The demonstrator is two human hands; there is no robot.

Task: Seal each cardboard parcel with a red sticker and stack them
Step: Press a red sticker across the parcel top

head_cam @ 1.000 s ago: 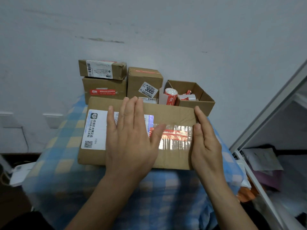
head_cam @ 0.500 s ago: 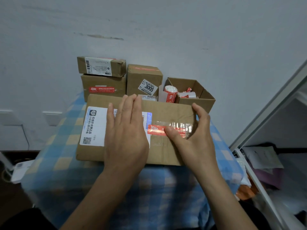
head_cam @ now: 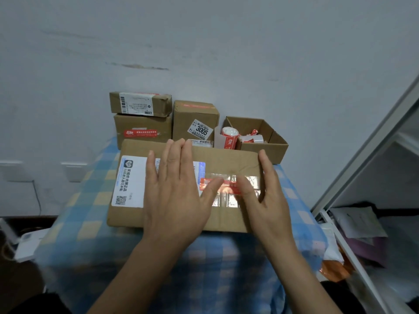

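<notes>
A wide flat cardboard parcel [head_cam: 226,159] lies on the blue checked tablecloth [head_cam: 86,223], with a white label at its left and a red sticker [head_cam: 226,185] over clear tape at its right. My left hand [head_cam: 174,196] lies flat on the parcel's middle, fingers straight, thumb touching the sticker. My right hand [head_cam: 265,196] rests at the parcel's right end, its thumb pressing the sticker and its fingers over the edge. Behind stand two stacked parcels [head_cam: 142,118] and a taller parcel [head_cam: 195,121] with red stickers.
An open cardboard box [head_cam: 272,141] at the back right holds rolls of red stickers [head_cam: 229,138]. A white wall stands close behind. A white frame [head_cam: 362,159] and a shelf with papers and bags lie to the right. The table's edges drop off left and front.
My right thumb slid along the red sticker, now pressing near its right part. My left thumb has moved onto the sticker's left end. The parcel stays in place.
</notes>
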